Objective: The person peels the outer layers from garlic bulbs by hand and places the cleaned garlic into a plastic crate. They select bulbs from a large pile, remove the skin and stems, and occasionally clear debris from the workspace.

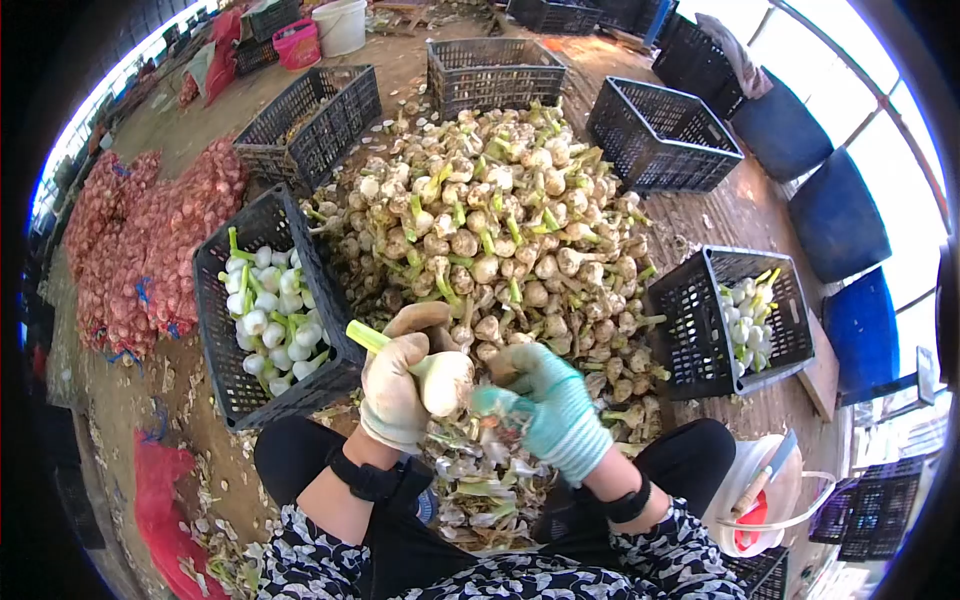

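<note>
My left hand (393, 388), in a dirty white glove, grips a garlic bulb (446, 380) whose green stalk (366, 335) sticks up to the left. My right hand (548, 405), in a teal glove, pinches the bulb's papery skin at its right side. Both hands hover over a heap of peeled skins (480, 485) between my knees. Just beyond them rises a big pile of unpeeled garlic (490, 225).
A black crate (212, 330) with cleaned white garlic stands to the left. Another black crate (690, 320) holding a few bulbs stands at right. Empty black crates (660, 135) ring the pile's far side. Red mesh sacks (140, 240) lie far left. A white bucket (755, 490) is beside my right knee.
</note>
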A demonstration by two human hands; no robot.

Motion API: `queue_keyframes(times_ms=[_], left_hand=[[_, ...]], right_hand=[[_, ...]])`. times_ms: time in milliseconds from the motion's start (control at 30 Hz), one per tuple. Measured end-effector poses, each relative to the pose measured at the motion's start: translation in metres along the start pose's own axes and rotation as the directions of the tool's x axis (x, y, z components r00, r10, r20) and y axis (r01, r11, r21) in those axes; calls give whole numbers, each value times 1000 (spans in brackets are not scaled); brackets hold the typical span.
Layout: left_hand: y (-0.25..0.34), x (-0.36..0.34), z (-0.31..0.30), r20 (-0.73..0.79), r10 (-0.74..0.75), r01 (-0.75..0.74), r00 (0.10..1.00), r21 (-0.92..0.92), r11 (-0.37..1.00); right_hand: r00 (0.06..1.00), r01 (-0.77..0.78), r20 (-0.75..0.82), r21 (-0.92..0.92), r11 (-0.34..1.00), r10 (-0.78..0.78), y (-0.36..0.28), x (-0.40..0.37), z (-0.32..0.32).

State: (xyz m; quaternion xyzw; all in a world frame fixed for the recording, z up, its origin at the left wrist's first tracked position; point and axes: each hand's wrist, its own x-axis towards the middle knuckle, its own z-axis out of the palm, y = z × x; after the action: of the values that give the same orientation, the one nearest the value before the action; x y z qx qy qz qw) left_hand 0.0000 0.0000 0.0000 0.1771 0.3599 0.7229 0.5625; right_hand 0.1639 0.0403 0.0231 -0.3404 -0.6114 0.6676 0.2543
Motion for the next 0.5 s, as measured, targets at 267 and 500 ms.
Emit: queue_keyframes(times_ms=[267,500], left_hand=[[-5,-2,-2,-69,-36,40,997,48,998],[-5,3,-1,38,263,-257,964,377,890]], right_hand=[[977,-208,65,472,857,201,16,13,-3],[983,-126,-93,302,945,161,8,-2,13]])
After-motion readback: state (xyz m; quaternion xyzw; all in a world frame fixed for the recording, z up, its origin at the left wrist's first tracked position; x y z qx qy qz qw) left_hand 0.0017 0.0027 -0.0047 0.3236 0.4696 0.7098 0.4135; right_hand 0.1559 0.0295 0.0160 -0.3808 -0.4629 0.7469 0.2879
